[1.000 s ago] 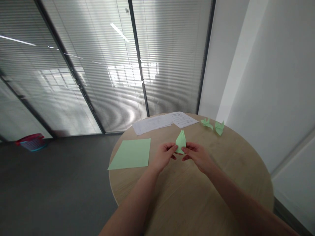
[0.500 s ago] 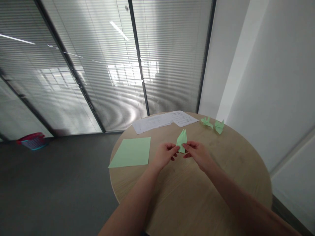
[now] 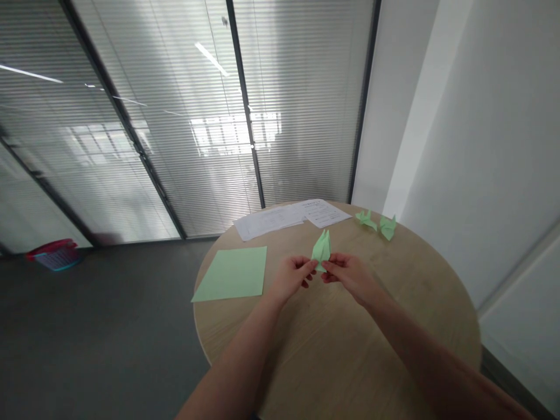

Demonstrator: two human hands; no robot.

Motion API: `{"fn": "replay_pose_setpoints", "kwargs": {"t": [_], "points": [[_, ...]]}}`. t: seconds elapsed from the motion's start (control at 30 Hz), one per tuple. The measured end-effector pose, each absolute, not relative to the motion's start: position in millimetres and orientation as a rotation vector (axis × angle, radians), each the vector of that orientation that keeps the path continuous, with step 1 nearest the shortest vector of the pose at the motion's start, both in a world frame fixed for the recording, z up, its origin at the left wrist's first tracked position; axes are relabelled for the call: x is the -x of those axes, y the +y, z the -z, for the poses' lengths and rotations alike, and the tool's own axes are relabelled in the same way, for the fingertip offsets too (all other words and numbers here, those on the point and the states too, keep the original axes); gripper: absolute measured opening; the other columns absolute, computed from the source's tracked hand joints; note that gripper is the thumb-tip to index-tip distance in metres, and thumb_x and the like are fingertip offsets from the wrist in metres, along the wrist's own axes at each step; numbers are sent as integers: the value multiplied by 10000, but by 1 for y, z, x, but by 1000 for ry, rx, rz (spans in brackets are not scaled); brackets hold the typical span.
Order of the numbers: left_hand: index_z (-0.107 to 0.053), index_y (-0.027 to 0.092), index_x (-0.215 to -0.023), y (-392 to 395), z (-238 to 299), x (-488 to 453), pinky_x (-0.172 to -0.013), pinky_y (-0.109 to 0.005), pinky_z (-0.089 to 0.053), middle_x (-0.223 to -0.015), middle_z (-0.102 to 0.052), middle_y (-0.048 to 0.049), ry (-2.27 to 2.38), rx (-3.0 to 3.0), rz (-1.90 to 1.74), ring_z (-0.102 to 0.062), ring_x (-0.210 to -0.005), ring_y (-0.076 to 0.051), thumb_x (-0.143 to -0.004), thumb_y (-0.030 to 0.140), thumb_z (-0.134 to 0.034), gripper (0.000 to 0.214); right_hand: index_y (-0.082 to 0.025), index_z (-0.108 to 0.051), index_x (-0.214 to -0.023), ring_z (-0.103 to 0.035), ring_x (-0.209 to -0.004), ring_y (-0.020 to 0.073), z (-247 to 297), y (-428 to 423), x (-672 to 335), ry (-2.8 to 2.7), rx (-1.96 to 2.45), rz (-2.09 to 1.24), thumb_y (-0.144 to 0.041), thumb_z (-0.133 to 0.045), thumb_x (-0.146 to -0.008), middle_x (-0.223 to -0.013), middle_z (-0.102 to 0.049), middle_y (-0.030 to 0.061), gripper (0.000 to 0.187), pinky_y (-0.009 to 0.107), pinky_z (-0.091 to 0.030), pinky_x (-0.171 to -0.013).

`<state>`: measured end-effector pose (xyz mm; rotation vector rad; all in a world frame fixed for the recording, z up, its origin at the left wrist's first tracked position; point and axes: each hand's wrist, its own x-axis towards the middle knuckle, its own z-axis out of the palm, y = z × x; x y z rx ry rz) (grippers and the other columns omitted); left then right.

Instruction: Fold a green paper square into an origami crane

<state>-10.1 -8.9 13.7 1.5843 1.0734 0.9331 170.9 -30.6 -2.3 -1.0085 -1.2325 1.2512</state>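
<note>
While the left hand pinches the folded green paper, the right hand does likewise. Each grip is narrow.

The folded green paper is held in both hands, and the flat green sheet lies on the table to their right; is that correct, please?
Not quite: in the head view, the flat green sheet lies on the table to the left of both the left hand and the right hand, which do hold the folded green paper.

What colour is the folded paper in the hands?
The folded paper is light green; head view.
</note>
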Motion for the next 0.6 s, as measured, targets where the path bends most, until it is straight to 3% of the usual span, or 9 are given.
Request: {"fn": "replay_pose_setpoints", "kwargs": {"t": [0.27,0.6], "points": [[-652,174,-675,-3,-9,12,-470,-232,-407,-615,-633,0,1112,-1630,-1040,-538,-479,-110,-809,539,-678,390,-203,-781,-977,-720,-806,222,-1,-34,-164,-1214,968,-1318,-473,-875,-669,-941,-782,88,421,334,-601,-659],[-665,170,-664,-8,-12,11,-490,-230,-420,-573,-599,7,1067,-1643,-1076,-534,-499,-117,-811,525,-675,384,-191,-767,-933,-651,-652,152,-5,-33,-167,-1168,951,-1321,-439,-916,-608,-748,-728,16,435,345,-586,-708]]}}
